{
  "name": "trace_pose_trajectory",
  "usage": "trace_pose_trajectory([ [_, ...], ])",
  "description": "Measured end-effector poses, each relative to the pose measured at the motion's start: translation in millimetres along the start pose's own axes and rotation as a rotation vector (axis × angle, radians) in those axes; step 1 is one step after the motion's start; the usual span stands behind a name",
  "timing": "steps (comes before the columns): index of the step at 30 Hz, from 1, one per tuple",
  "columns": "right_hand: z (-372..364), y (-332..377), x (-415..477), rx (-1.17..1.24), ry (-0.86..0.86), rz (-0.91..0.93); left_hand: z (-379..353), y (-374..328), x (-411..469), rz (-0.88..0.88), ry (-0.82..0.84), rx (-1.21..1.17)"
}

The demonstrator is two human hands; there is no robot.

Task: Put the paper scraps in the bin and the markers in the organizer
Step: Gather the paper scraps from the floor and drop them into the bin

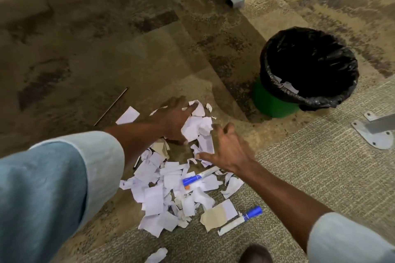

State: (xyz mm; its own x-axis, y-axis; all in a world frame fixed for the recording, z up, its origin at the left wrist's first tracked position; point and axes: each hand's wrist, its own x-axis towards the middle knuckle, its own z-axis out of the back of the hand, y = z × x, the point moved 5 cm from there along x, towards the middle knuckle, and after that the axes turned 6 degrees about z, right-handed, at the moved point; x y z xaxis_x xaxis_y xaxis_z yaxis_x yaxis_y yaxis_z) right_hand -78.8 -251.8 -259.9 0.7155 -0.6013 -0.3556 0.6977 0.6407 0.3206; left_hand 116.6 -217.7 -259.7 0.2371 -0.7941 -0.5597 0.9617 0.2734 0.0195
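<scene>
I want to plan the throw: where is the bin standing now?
In the head view the bin stands on the carpet at the upper right, beyond the right hand and the paper scraps.

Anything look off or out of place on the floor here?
Yes. Torn paper scraps are strewn across the carpet rather than in the bin nearby. Two blue-capped markers lie mixed into the pile. A thin dark rod lies loose on the carpet to the left.

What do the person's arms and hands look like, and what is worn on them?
Both arms wear light blue sleeves pushed up, forearms bare. The left hand and right hand are bare: no gloves, rings or watch show.
</scene>
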Motion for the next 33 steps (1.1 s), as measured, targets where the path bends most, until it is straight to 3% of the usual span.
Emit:
trace_pose_trajectory([
  [5,-31,9,3,-0.01,0.007,0.005,-43,-9,0,0.014,0.001,-0.042],
  [12,-47,30,-3,-0.048,-0.108,0.022,-38,-18,-18,0.034,-0.191,-0.114],
  [21,-51,25,-10,0.054,-0.127,0.064,-39,-6,-25,0.259,-0.321,-0.305],
  [28,-35,6,-12,0.262,-0.213,-0.03,-7,-5,-26,0.247,-0.391,-0.415],
  [33,15,-5,-19,0.384,-0.341,-0.078,48,-15,-30,0.171,-0.458,-0.484],
])
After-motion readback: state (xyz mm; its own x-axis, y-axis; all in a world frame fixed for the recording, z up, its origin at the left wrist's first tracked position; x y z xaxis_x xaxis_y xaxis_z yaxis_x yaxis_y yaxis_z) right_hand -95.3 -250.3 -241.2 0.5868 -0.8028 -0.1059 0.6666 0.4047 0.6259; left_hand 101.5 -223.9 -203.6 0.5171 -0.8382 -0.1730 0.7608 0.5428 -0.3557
